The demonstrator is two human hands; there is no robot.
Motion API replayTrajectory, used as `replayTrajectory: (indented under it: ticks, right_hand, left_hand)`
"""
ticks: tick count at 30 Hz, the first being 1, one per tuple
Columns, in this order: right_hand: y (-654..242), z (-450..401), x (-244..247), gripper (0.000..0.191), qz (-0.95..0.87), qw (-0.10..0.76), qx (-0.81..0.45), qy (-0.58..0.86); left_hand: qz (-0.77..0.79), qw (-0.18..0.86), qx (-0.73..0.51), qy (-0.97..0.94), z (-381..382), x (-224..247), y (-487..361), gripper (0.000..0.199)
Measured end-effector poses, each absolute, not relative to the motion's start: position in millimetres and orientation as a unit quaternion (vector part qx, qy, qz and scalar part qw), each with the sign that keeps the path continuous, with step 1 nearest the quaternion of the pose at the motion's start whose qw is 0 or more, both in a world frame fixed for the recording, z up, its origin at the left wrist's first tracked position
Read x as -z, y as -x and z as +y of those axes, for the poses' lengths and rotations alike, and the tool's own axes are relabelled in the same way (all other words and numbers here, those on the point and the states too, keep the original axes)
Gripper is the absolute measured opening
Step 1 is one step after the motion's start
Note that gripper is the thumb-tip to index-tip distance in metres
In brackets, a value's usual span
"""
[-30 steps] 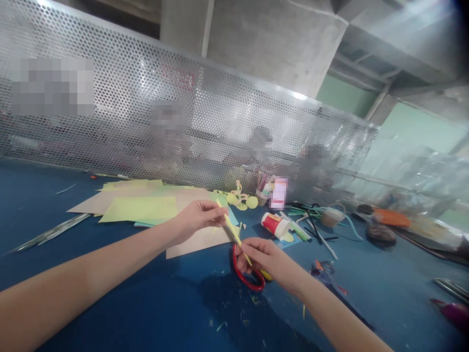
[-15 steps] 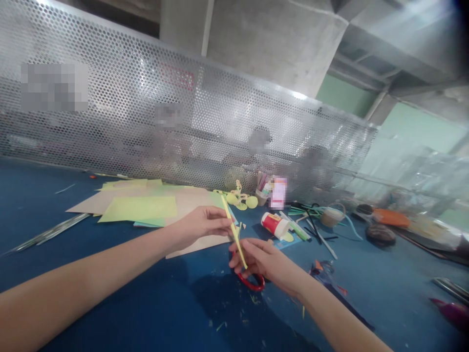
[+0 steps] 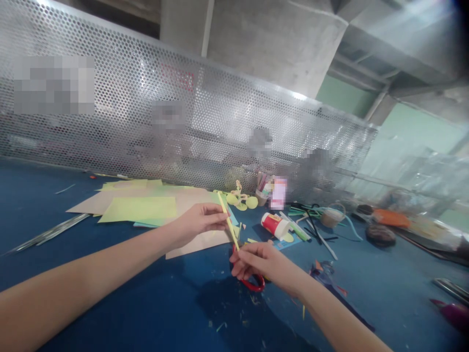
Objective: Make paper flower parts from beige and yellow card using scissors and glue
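A thin yellow strip (image 3: 230,226) slants between my two hands above the blue table. Its upper part is pinched between the thumb and fingers of my left hand (image 3: 206,220). The lower end is held in the fingertips of my right hand (image 3: 258,261). Red-handled scissors (image 3: 255,285) lie on the table just under my right hand, which hides part of them. Behind my left hand, yellow sheets (image 3: 141,210) and a pale pink sheet (image 3: 200,244) are spread out.
A red and white paper cup (image 3: 274,226) lies on its side right of centre, near pens and dark stems. Yellow round cut-outs (image 3: 242,200) and a phone (image 3: 279,193) stand farther back. A perforated metal screen (image 3: 120,98) borders the table (image 3: 128,313).
My right hand has shifted slightly, and its fingers now cover the strip's lower end, which stuck out before. The strip and my left hand have moved a little to the left.
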State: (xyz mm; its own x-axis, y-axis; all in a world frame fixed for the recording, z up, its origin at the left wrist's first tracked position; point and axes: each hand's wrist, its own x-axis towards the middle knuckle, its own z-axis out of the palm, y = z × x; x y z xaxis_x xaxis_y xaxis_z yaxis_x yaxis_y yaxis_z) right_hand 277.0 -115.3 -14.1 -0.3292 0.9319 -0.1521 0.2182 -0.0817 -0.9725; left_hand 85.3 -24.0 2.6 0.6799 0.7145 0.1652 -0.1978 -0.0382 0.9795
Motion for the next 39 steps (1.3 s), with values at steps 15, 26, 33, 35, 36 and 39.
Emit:
replayTrajectory:
  ticks: [15,26,33,35,36,39]
  right_hand:
    - [-278.1,-116.3,12.4,0.031,-0.597,0.331,-0.571,0.456]
    - [-281.1,-116.8,17.4,0.028,-0.554,0.348,-0.643,0.398]
    - [-281.2,-118.6,14.9,0.028,-0.549,0.345,-0.653,0.391]
    - [-281.5,-119.5,13.4,0.026,-0.557,0.340,-0.650,0.389]
    - [-281.4,-119.8,12.6,0.026,-0.561,0.337,-0.648,0.390]
    - [-280.8,-119.6,10.9,0.025,-0.581,0.321,-0.634,0.397]
  left_hand:
    - [0.202,0.670,-0.351,-0.623,-22.8,-4.0,-85.0,0.018]
    - [0.167,0.690,-0.334,-0.620,-22.8,-2.5,-85.5,0.017]
    - [0.158,0.692,-0.328,-0.624,-22.2,-2.2,-85.1,0.016]
    - [0.157,0.690,-0.328,-0.625,-22.3,-2.1,-85.1,0.016]
    - [0.158,0.690,-0.328,-0.626,-22.3,-1.7,-85.2,0.016]
    - [0.160,0.686,-0.329,-0.629,-22.5,-0.4,-85.8,0.016]
